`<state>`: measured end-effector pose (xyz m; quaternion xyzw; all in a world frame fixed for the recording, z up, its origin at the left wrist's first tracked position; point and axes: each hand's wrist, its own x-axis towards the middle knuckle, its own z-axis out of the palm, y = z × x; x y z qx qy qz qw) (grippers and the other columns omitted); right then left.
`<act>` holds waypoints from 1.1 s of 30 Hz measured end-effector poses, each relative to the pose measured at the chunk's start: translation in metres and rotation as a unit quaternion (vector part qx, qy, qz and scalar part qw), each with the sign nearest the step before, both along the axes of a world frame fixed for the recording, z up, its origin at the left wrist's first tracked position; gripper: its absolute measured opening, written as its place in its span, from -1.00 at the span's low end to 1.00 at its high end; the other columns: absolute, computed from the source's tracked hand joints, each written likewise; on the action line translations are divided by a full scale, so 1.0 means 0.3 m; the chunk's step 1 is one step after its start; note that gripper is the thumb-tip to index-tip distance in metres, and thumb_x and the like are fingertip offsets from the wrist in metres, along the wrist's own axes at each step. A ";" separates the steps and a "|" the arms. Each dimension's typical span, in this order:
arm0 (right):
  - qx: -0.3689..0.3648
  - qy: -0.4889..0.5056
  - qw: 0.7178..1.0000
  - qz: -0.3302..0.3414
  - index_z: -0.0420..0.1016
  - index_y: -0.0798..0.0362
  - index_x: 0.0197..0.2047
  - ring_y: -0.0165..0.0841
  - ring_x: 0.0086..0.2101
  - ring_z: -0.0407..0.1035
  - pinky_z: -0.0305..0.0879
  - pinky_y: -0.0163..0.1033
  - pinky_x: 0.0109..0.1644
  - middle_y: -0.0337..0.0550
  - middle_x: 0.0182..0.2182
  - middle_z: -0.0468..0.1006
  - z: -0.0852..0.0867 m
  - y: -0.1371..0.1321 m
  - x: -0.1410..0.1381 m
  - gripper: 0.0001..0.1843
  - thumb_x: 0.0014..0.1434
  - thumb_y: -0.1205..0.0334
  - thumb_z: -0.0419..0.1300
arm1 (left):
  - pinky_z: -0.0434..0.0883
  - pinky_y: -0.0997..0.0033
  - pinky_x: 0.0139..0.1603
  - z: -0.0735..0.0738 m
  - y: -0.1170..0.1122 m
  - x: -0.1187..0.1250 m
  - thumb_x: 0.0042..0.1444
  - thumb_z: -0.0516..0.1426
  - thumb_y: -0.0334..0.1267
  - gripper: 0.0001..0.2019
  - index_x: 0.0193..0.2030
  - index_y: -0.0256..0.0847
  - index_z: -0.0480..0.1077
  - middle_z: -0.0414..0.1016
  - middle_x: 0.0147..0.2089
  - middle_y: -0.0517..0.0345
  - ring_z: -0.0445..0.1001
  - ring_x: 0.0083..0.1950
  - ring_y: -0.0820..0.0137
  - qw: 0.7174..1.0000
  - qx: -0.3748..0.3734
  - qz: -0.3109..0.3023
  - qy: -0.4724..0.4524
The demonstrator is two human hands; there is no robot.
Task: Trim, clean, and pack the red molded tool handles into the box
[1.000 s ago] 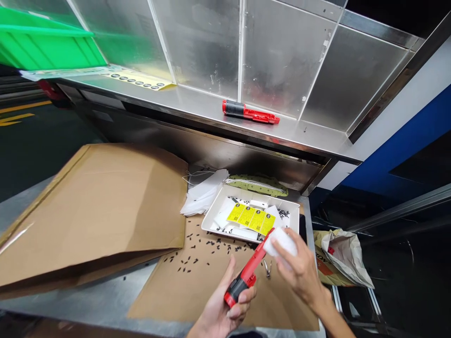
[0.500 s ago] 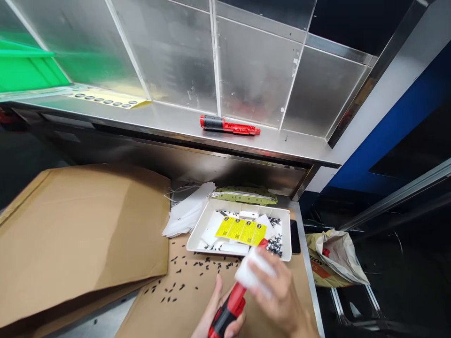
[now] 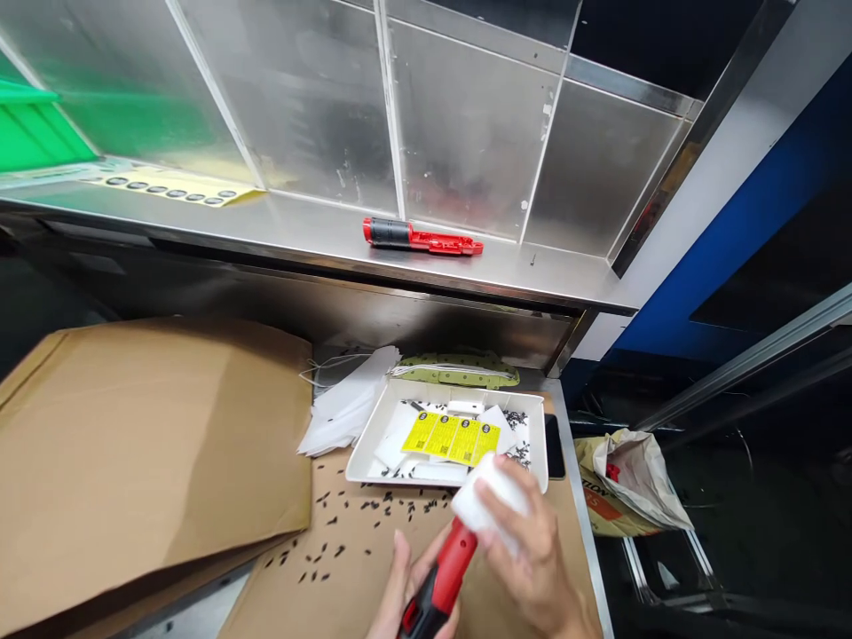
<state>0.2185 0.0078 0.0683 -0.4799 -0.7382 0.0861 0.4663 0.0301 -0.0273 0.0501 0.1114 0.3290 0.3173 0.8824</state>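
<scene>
Far left: a big brown cardboard sheet point(image 3: 153, 444), lying flat. Low in the middle: the left hand point(image 3: 401, 593), closed round the bottom of a red tool point(image 3: 445, 570), long and thin with a black band, tilted up to the right. Just above: small black bits point(image 3: 373, 513) and a white tray point(image 3: 373, 439). Further right: the right hand point(image 3: 536, 568), gripping a white block point(image 3: 488, 503), pressed on the tool's top end.

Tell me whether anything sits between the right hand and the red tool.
Yes: a white pad, held in the right hand, is pressed on the upper end of the red tool, so it lies between that hand and the tool. The left hand grips the tool's lower part with nothing visible between.
</scene>
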 end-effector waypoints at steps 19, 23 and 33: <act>0.058 -0.096 0.993 0.024 0.41 -0.05 0.18 -0.17 0.03 0.42 0.53 -0.10 -0.04 0.05 0.11 0.37 -0.012 -0.070 0.035 -0.57 0.24 0.29 0.10 | 0.01 0.69 -0.74 -0.004 0.003 -0.028 -0.05 0.32 -0.31 -0.07 0.43 -0.22 -0.03 0.35 -0.64 0.26 0.02 -0.72 0.66 0.996 0.052 0.014 0.072; 0.067 -0.098 0.992 0.039 0.40 -0.02 0.17 -0.15 0.01 0.43 0.55 -0.11 -0.08 0.07 0.10 0.39 -0.014 -0.084 0.035 -0.53 0.17 0.29 0.13 | 0.01 0.66 -0.74 -0.014 0.002 -0.022 -0.05 0.31 -0.34 -0.05 0.44 -0.22 -0.07 0.40 -0.61 0.23 0.02 -0.73 0.66 0.993 0.061 0.006 0.098; 0.084 -0.104 0.991 -0.003 0.44 0.01 0.13 -0.17 -0.01 0.45 0.54 -0.09 -0.05 0.05 0.08 0.41 0.024 -0.067 0.048 -0.43 0.03 0.44 0.11 | 0.45 0.23 -0.11 -0.009 0.041 -0.011 -0.03 0.23 -0.30 -0.26 0.35 0.00 0.20 0.56 0.05 0.01 0.51 -0.18 0.13 0.810 0.366 0.014 0.459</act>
